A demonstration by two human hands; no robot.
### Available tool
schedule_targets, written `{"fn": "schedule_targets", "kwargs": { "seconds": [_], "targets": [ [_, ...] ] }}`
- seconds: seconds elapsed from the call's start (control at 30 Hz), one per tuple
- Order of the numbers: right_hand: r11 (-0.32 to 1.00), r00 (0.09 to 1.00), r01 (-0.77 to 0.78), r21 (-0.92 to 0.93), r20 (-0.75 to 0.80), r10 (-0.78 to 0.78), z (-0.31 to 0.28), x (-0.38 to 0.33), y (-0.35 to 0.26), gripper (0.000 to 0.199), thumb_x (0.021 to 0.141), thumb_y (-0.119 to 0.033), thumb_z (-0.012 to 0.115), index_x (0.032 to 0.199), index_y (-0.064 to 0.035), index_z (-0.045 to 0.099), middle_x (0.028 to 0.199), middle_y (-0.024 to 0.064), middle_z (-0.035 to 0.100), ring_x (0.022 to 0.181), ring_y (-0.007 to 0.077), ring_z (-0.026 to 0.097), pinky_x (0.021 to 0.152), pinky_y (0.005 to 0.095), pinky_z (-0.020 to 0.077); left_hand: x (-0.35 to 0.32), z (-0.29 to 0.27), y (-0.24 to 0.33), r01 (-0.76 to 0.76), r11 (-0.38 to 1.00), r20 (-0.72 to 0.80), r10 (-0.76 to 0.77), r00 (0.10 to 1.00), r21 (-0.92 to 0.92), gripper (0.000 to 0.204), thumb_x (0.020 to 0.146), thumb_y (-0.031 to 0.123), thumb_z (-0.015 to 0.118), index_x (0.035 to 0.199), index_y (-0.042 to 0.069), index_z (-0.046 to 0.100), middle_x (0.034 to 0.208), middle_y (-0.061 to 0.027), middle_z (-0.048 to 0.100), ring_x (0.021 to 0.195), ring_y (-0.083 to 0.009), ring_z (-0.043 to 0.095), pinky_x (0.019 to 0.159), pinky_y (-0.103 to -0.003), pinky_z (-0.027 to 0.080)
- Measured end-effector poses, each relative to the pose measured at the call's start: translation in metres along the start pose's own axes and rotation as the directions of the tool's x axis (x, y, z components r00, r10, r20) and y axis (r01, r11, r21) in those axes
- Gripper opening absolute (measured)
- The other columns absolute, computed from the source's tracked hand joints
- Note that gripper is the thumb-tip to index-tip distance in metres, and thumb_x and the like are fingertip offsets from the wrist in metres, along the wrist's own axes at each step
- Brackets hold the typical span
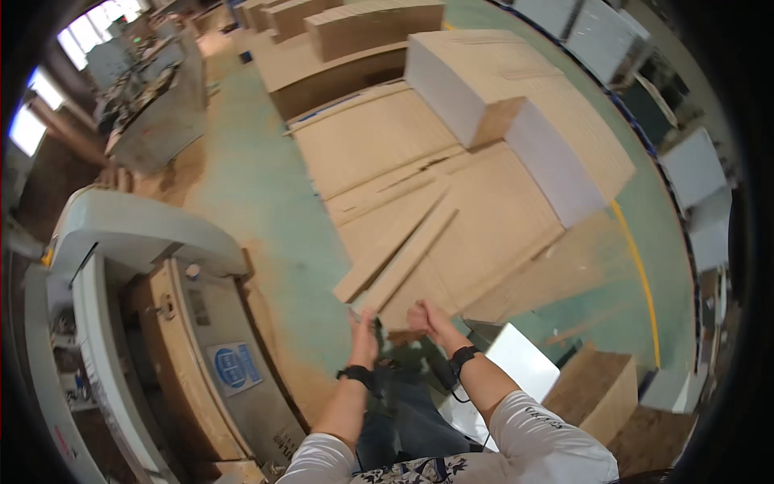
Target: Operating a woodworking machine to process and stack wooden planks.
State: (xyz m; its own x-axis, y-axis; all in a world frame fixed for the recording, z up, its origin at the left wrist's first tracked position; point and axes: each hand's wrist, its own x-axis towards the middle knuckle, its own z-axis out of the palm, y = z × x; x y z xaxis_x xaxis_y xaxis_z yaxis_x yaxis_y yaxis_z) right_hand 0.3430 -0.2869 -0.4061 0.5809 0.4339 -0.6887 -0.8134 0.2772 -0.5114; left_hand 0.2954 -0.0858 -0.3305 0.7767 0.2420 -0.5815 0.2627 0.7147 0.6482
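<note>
Workshop interior: green floor point(266, 210) with a yellow line point(641, 274) at 3 o'clock; bright windows point(81, 36) at 10 o'clock; grey machine point(121, 266) at 8 o'clock; cardboard stacks point(339, 36) at 12 o'clock.

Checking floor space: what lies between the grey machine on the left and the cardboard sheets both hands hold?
In the head view, only bare green floor separates the grey machine from the cardboard sheets.

light: daylight from windows point(48, 89) upper left | soft shadows | edges: fisheye bending, dark rim
</note>
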Motion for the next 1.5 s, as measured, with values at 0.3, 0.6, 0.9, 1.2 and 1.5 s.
{"fn": "schedule_targets", "kwargs": {
  "seconds": [0.3,0.6,0.9,1.2,1.5],
  "targets": [
    [0.946,0.998,0.057,0.319,-0.029,-0.050,0.102,-0.038,0.015,0.060,0.086,-0.062,0.028,0.110,-0.0098,0.047,0.087,0.0028,0.057,0.071,0.0205,0.054,0.064,0.0329,0.0447,-0.173,-0.011,0.080,0.097,0.984,-0.297,-0.049,0.953,0.147,0.093,0.073,0.024,0.069,0.138,0.001,0.008,0.131,-0.0193,0.031,0.120,-0.0235,0.035,0.096,-0.032,0.031],
    [0.991,0.855,-0.113,0.078,0.515,0.057,0.229,-0.168,-0.051,0.053,0.086,-0.046,0.047,0.120,-0.0052,0.044,0.103,0.0125,0.058,0.089,0.0269,0.061,0.077,0.0420,0.0526,-0.348,-0.049,0.203,0.024,0.999,-0.299,-0.014,0.954,0.031,0.070,0.079,0.028,0.061,0.137,0.018,0.023,0.123,-0.0026,0.041,0.113,-0.0178,0.039,0.095,-0.033,0.027],
    [0.926,0.587,-0.021,-0.377,0.745,0.317,0.416,-0.205,-0.051,0.057,0.082,-0.048,0.053,0.123,-0.0095,0.042,0.120,0.0107,0.051,0.106,0.0262,0.052,0.086,0.0397,0.0472,-0.479,-0.071,0.274,-0.229,0.449,-0.431,0.893,0.127,0.864,0.073,0.078,0.041,0.060,0.134,0.006,0.028,0.138,-0.0196,0.026,0.129,-0.0352,0.024,0.103,-0.049,0.018],
    [0.875,0.208,0.135,-0.465,0.876,0.434,0.592,-0.391,0.106,0.060,0.085,-0.053,0.044,0.131,-0.0163,0.034,0.129,0.0031,0.043,0.119,0.0215,0.042,0.097,0.0381,0.0384,-0.629,-0.040,0.333,0.518,-0.175,0.273,0.955,-0.118,0.837,0.056,0.063,0.039,0.069,0.109,0.009,0.056,0.110,-0.0108,0.054,0.115,-0.0293,0.043,0.098,-0.048,0.029],
    [0.858,-0.157,-0.061,-0.510,0.854,0.497,0.656,-0.536,0.241,0.059,0.079,-0.047,0.058,0.125,-0.0135,0.043,0.122,-0.0001,0.050,0.108,0.0165,0.049,0.088,0.0315,0.0431,-0.799,-0.116,0.361,0.532,-0.002,0.030,0.999,-0.045,0.847,0.037,0.062,0.038,0.071,0.087,0.012,0.063,0.083,-0.0063,0.060,0.083,-0.0226,0.059,0.071,-0.035,0.043]
  ]
}}
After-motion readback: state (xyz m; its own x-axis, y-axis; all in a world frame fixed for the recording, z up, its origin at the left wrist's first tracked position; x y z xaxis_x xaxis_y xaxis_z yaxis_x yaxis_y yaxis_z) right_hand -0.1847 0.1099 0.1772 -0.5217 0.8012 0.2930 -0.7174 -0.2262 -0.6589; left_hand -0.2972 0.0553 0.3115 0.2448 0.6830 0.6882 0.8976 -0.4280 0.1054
